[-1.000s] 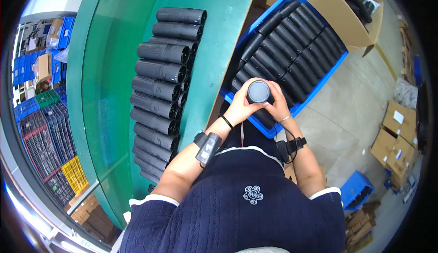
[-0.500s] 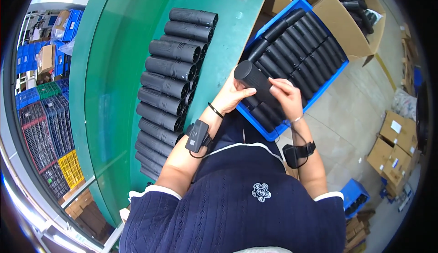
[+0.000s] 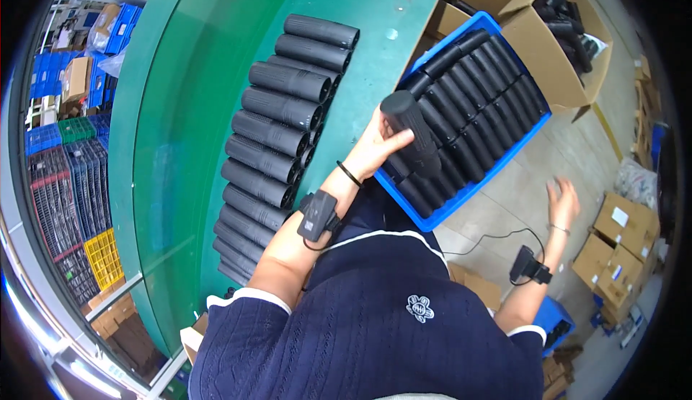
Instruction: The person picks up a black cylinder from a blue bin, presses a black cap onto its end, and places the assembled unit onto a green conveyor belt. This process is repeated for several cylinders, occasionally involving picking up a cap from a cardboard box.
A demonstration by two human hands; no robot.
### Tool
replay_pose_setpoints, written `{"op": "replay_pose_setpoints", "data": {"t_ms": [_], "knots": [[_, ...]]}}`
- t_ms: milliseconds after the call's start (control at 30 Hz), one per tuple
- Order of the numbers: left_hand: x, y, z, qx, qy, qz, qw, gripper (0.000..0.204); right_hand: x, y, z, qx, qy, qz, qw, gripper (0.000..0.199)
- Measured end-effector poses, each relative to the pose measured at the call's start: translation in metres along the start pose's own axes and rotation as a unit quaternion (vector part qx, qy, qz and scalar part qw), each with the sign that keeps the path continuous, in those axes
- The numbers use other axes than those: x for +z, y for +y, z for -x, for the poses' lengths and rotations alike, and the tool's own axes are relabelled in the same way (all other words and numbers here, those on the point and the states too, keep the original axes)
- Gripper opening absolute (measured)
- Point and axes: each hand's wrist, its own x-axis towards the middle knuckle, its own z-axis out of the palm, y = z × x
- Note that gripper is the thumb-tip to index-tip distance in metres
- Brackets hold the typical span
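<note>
My left hand grips a black ribbed cylindrical tube, its closed round end tilted up toward me. The thumb lies across the tube's near side. Below it, a blue crate holds rows of similar black tubes, and the held tube overlaps them from above. My right hand is away to the right, over the floor, with its fingers apart and nothing visible in them. To the left, more black tubes lie stacked in a column on the green table.
An open cardboard box with black parts stands beyond the crate. Stacked cardboard boxes are on the right, and a small blue bin sits near my right elbow. A thin black cable runs from my right wrist device.
My right hand has let go of the tube and swung out to the right. My left hand still holds the tube, now slightly farther right and turned more upright.
</note>
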Motion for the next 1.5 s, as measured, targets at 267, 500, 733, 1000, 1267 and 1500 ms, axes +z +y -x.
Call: {"op": "replay_pose_setpoints", "data": {"t_ms": [267, 500, 733, 1000, 1267, 1500], "knots": [[0.048, -0.036, -0.03, -0.121, 0.114, 0.277, 0.946, 0.045, -0.005, -0.298, -0.016, -0.225, 0.023, -0.371, 0.901, 0.056], [0.008, 0.0, -0.035, -0.081, 0.138, 0.286, 0.945, 0.043, 0.006, -0.225, 0.032, -0.244, -0.085, -0.525, 0.811, 0.041], [0.026, 0.003, -0.032, 0.019, 0.206, 0.235, 0.95, 0.053, -0.003, -0.3, 0.028, -0.028, -0.189, -0.734, 0.652, 0.048], [0.03, 0.013, -0.019, -0.082, 0.313, 0.102, 0.941, 0.068, -0.005, -0.316, 0.03, -0.079, -0.133, -0.688, 0.709, 0.051], [-0.039, -0.007, -0.005, -0.144, 0.225, 0.263, 0.927, 0.049, -0.012, -0.362, -0.064, -0.153, -0.178, -0.686, 0.689, 0.055], [-0.048, -0.037, 0.021, -0.215, 0.239, 0.257, 0.911, 0.032, 0.036, -0.455, -0.117, -0.316, -0.109, -0.533, 0.777, 0.054]]}}
